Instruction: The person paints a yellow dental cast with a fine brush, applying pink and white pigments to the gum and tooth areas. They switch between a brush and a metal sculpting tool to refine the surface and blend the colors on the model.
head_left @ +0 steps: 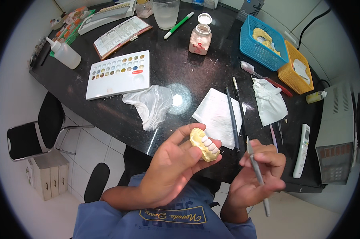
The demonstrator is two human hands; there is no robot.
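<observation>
Between the fingers and thumb of my left hand [170, 163] is a yellow plaster dental model [198, 139] with a row of white teeth [210, 145] along one side. My right hand [253, 179] pinches a slim metal craft knife [257, 169], its pointed blade upward and its handle slanting down past the palm. The knife tip is apart from the model, to its right. Just beyond both hands lies a folded white paper towel [214, 115], with two dark thin-handled tools, one a brush [239, 93], resting across its right side.
A white palette [120, 85] and crumpled clear plastic [150, 105] lie left. An open powder jar [200, 40], green marker [179, 25] and cup [166, 14] stand or lie behind. Right are blue [263, 47] and yellow baskets [293, 71], a toothbrush [267, 77], cloth [269, 101], and remote [301, 151].
</observation>
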